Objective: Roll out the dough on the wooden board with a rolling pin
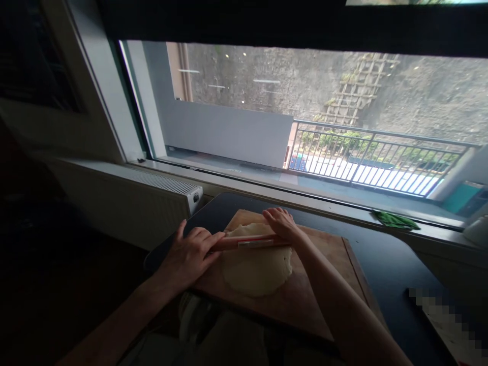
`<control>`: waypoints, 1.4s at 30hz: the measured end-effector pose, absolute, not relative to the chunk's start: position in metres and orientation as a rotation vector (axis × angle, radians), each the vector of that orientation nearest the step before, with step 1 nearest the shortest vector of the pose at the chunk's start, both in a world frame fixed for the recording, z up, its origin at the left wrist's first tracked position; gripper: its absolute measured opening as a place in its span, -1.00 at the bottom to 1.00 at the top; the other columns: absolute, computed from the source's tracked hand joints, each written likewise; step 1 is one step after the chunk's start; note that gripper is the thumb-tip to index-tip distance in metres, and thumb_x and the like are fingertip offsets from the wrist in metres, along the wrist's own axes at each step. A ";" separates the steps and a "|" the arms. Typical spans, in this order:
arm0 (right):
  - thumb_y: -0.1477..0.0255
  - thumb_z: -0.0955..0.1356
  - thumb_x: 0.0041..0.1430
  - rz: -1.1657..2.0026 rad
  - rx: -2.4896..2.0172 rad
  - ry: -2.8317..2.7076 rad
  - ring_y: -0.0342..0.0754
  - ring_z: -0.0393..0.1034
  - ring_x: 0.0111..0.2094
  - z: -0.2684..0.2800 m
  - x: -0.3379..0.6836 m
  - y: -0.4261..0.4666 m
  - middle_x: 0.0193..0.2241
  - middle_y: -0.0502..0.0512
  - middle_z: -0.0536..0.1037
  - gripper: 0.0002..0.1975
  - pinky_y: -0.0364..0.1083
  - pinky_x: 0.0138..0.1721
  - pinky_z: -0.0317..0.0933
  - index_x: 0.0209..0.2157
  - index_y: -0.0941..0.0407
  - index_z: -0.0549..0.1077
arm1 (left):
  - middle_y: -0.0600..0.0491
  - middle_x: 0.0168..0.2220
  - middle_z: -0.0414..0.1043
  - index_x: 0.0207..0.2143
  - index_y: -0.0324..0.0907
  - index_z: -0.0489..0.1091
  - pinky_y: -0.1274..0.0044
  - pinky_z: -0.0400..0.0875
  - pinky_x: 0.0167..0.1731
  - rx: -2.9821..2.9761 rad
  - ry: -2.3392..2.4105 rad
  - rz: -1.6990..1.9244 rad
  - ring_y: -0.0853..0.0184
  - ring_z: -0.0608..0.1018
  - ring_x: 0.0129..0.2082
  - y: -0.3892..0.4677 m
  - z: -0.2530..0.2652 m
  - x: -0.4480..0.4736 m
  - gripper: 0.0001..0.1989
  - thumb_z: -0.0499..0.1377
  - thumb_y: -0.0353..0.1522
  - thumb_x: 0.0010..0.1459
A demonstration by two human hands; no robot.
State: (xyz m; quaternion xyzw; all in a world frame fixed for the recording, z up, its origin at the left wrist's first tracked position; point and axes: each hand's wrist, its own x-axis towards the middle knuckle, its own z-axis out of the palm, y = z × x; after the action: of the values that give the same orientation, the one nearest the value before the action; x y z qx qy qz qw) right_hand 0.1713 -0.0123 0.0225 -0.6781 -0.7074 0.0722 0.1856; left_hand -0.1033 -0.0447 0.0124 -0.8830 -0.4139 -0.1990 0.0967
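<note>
A wooden rolling pin (229,243) with a pale label lies across a flattened sheet of pale dough (257,274). The dough spreads over a wooden board (305,300), and its right edge is ragged. My left hand (192,253) closes around the pin's left end between thumb and fingers, with one finger sticking up. Over the pin's right end lies my right hand (284,226), its palm on the pin and its fingers stretched forward past it. That end of the pin is mostly hidden beneath the hand.
The board rests on a dark table (385,264) by a large window. A white radiator (152,185) stands beyond the table's left side. On the windowsill lies a green cloth (396,219). A dark-edged, partly pixelated object (430,315) sits at the right.
</note>
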 end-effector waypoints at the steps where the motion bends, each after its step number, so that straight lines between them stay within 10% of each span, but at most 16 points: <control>1: 0.09 0.01 0.29 0.213 -1.949 -1.972 0.04 0.21 0.02 0.023 0.172 -0.004 -0.03 0.14 0.40 -0.49 0.05 -0.01 0.06 0.00 0.01 0.36 | 0.03 -0.20 0.48 0.01 -0.01 0.33 0.04 -0.17 0.15 -2.597 -1.241 -0.612 0.20 0.43 -0.09 -0.045 0.011 -0.107 -0.65 0.08 -0.29 0.15; 10: 0.09 -0.05 0.30 0.002 -2.029 -2.024 0.02 -0.24 0.28 0.000 0.171 -0.086 0.21 -0.03 0.15 -0.47 0.10 0.19 -0.21 0.17 -0.08 0.16 | 0.05 -0.15 0.47 0.06 0.05 0.29 0.06 -0.24 0.18 -2.581 -1.239 -0.801 0.19 0.40 -0.02 -0.070 -0.008 -0.125 -0.56 0.12 -0.36 0.08; 42: 0.07 -0.04 0.28 0.173 -2.072 -1.954 0.09 -0.08 0.24 0.011 0.170 0.006 0.21 0.14 0.16 -0.40 0.13 0.15 -0.06 0.20 0.07 0.14 | 0.02 -0.05 0.44 0.04 0.00 0.27 0.13 -0.05 0.13 -2.440 -1.556 -0.917 0.17 0.42 -0.02 -0.069 -0.022 -0.144 -0.62 0.07 -0.20 0.16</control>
State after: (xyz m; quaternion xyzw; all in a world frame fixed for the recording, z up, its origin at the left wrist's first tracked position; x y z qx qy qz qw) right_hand 0.1703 0.0064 0.0107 -0.7187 -0.6776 0.0601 0.1438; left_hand -0.1444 -0.0695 -0.0224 -0.8025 -0.5120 -0.3017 0.0529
